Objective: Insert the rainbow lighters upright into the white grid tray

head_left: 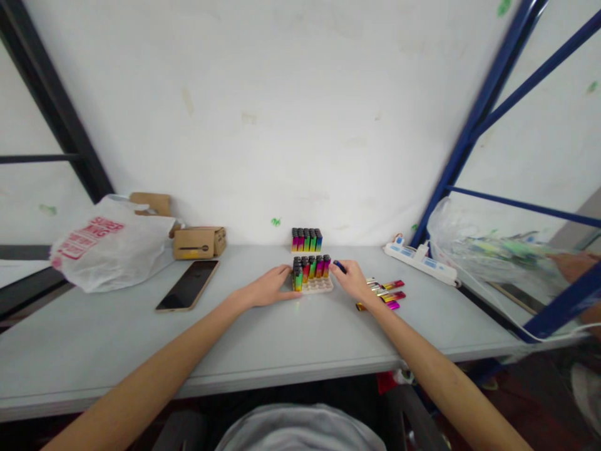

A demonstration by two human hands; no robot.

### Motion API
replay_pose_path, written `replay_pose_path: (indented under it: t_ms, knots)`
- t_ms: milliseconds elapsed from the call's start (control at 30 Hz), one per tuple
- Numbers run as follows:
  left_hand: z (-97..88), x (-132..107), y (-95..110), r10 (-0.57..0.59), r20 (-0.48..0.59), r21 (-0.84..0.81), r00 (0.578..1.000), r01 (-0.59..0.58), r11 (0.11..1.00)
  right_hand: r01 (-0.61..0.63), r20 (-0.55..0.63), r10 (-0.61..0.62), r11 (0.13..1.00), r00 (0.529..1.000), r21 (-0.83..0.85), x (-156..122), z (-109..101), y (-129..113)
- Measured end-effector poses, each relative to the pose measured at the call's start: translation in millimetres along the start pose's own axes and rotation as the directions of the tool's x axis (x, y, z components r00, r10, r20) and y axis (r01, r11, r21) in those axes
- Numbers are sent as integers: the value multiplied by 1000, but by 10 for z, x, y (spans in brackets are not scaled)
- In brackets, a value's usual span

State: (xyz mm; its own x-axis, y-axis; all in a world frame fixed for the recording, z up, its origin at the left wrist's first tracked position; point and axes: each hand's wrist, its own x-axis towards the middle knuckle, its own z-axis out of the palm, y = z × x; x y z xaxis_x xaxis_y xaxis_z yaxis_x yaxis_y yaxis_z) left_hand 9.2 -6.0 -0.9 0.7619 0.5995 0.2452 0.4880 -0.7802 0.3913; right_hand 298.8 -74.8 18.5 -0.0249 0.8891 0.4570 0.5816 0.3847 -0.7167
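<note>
Head view: on the table (pixel 263 351), the left hand (pixel 267 288) spread its thumb and fingers about the left end of a tray (pixel 318 287) of upright lighters (pixel 312 268), while the right hand (pixel 353 280) pinched a dark blue lighter (pixel 340 267) beside the right end. A careless knock from that hand could have toppled the closely packed row; an outward swing of its forearm, the loose lighters (pixel 392 296).

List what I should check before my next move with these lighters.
1. Left hand placed at the front tray: ok, thumb and fingers at its left side.
2. Right hand holding something: ok, a dark blue item, apparently a lighter.
3. That item's full orientation: cannot tell, fingers partly hide it.
4. Open holes in the front tray: ok, several show.
5. Loose lighters upright: not ok, lying flat.
6. Back group of lighters upright: ok.
</note>
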Motion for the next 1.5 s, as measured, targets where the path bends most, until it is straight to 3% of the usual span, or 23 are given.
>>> replay_pose_path:
  t_ms: [100, 433, 667, 933, 1133, 1500]
  knots:
    - [6, -1, 7, -1, 1, 9, 1000, 1, 1000, -1, -23, 0, 999, 1000, -38, 13, -5, 23]
    - [3, -14, 27, -4, -14, 10, 1000, 4, 1000, 98, 60, -97, 995, 993, -18, -38, -21, -80]
    - [19, -5, 15, -13, -5, -18, 1000, 13, 1000, 105, 311, -112, 994, 944, 39, -96, -41, -144]
    - [25, -4, 3, -11, -14, -22, 1000, 10, 1000, 247, 220, -226, 966, 949, -73, -52, -12, -117]
    - [18, -4, 10, 6, -18, -21, 1000, -6, 1000, 152, 224, -154, 988, 962, 28, -44, 9, -91]
    - [36, -11, 18, 16, -37, -35, 999, -17, 999, 140, 376, -147, 989, 915, 47, -83, 55, -135]
